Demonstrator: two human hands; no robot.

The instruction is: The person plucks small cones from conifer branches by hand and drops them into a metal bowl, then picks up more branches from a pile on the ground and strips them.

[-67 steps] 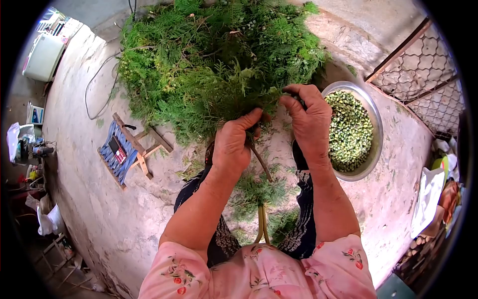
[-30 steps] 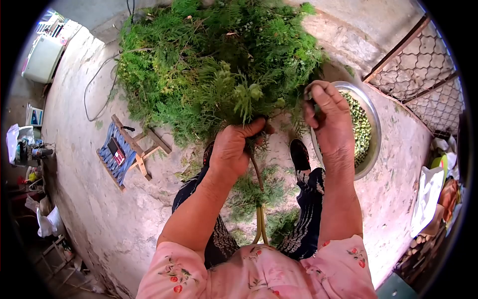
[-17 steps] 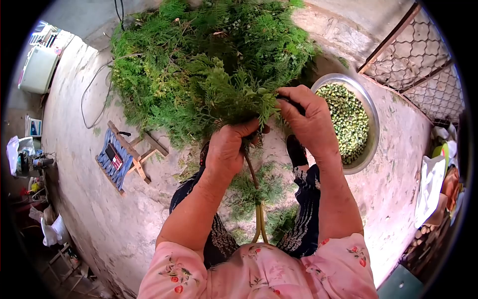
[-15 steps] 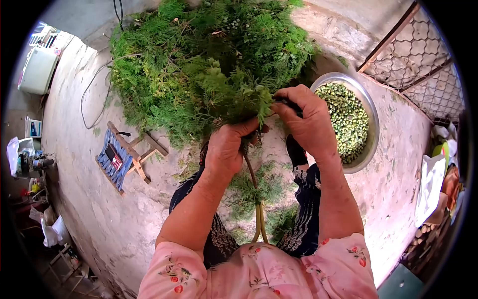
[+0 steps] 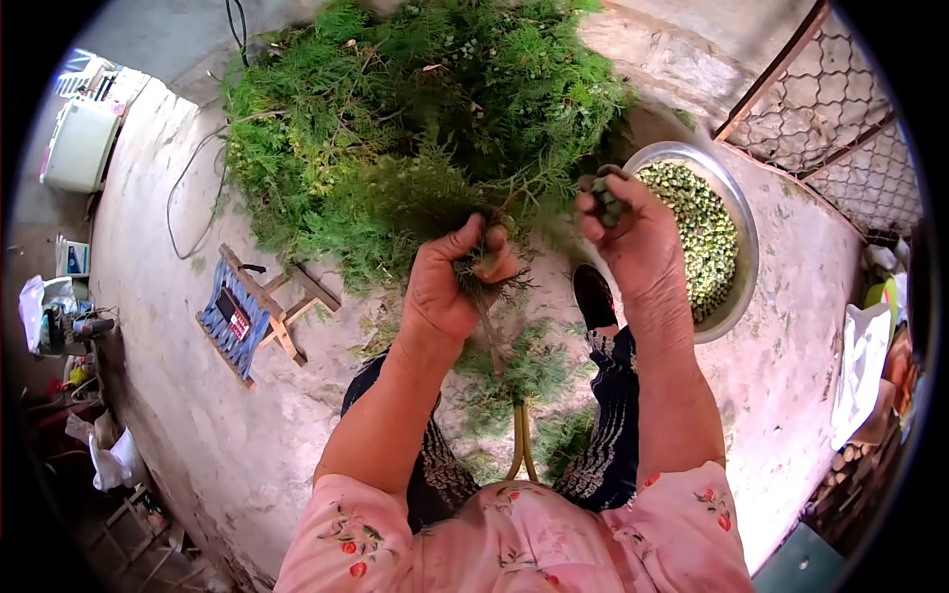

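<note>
My left hand [image 5: 450,282] is closed round the stem of a leafy evergreen branch [image 5: 420,198], its green sprays fanning out ahead of the fist. In the curled fingers of my right hand [image 5: 638,232] sit several small green cones [image 5: 607,205]. That hand is raised just left of a round metal basin [image 5: 748,237], which holds a heap of similar green cones [image 5: 697,232]. Beyond both hands lies a big pile of cut evergreen branches [image 5: 326,128] on the floor.
A small folding stool [image 5: 232,316] with a blue woven seat stands to the left, a dark phone-like device [image 5: 234,311] on it. Loose sprigs [image 5: 524,371] lie between my legs. A wire-mesh panel [image 5: 820,109] leans at the upper right. A cable [image 5: 178,203] curves across the concrete floor.
My right hand has pulled away from the branch toward the basin, turning so the cones in its fingers show. My left hand keeps the branch, which has tilted slightly.
</note>
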